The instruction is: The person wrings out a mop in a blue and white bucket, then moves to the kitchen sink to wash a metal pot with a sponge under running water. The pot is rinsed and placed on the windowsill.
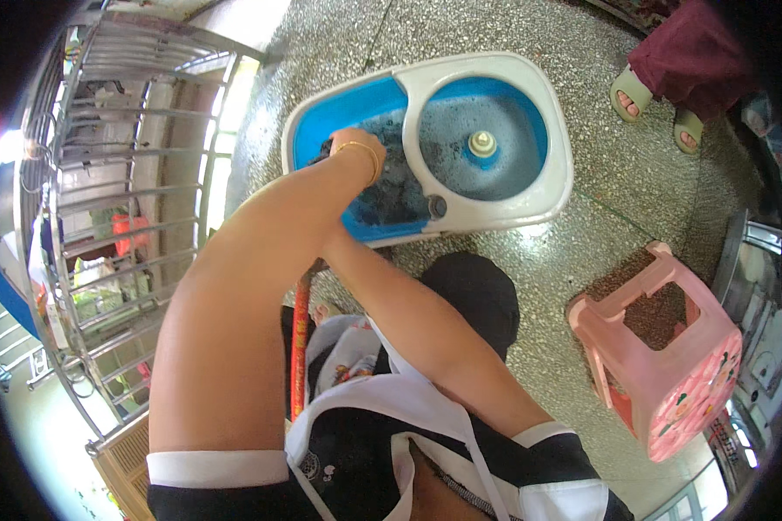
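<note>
A two-part mop bucket (495,218), white-rimmed and blue inside, stands on the floor before me. Over its left compartment, which holds dark water, is my left hand (358,146), with a gold-coloured bracelet at the wrist. Its fingers are curled around a dark wet cloth-like thing (324,153), partly hidden by the hand. My right forearm passes beneath my left arm, and the right hand is hidden there. A red patterned pole (300,352) stands near my body, its far end hidden behind my arms. In the round right compartment, greyish water surrounds a pale central hub (482,144).
A pink plastic stool (678,365) lies tipped on the speckled floor at the right. Another person's feet in pale green slippers (632,94) are at the upper right. A metal rack (137,189) runs along the left. A black rounded thing (472,299) is just below the bucket.
</note>
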`<state>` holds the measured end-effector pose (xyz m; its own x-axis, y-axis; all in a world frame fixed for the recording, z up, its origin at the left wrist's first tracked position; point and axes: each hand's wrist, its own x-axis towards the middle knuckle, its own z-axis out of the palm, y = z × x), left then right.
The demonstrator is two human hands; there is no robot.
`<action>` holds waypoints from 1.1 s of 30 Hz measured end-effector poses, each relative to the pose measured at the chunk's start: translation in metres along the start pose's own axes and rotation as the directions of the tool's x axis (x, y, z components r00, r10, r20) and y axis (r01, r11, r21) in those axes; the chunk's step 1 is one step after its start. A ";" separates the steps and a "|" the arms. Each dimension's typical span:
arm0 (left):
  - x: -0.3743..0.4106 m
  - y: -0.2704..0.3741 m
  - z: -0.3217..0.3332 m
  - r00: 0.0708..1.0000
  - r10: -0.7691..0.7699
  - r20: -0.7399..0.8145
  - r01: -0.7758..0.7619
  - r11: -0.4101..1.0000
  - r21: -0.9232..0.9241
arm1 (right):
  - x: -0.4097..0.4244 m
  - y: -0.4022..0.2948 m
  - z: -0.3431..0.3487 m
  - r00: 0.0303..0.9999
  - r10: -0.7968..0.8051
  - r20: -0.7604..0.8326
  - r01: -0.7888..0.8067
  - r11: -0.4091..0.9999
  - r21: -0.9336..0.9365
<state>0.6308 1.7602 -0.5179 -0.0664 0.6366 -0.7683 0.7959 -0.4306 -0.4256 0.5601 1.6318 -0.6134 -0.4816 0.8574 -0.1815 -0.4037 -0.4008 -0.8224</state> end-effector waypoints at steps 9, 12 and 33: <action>-0.017 -0.083 0.007 0.980 -0.149 0.129 0.197 0.717 -0.669 | -0.027 -0.111 0.026 0.932 0.361 0.009 -0.332 0.845 0.419; -0.015 -0.119 0.020 0.954 -0.157 -0.256 -0.146 0.503 -0.852 | -0.031 -0.137 0.029 0.951 0.284 0.122 -0.304 0.786 0.538; -0.429 -0.119 0.245 0.997 0.003 0.072 0.051 -0.740 -0.671 | 0.079 -0.322 0.194 0.984 0.172 -0.047 -0.157 0.959 0.234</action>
<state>0.4171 1.3821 -0.2546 -0.1071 0.5875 -0.8021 -0.1883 0.7801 0.5966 0.5011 1.7655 -0.2583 -0.5067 0.7897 -0.3457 -0.4940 -0.5947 -0.6343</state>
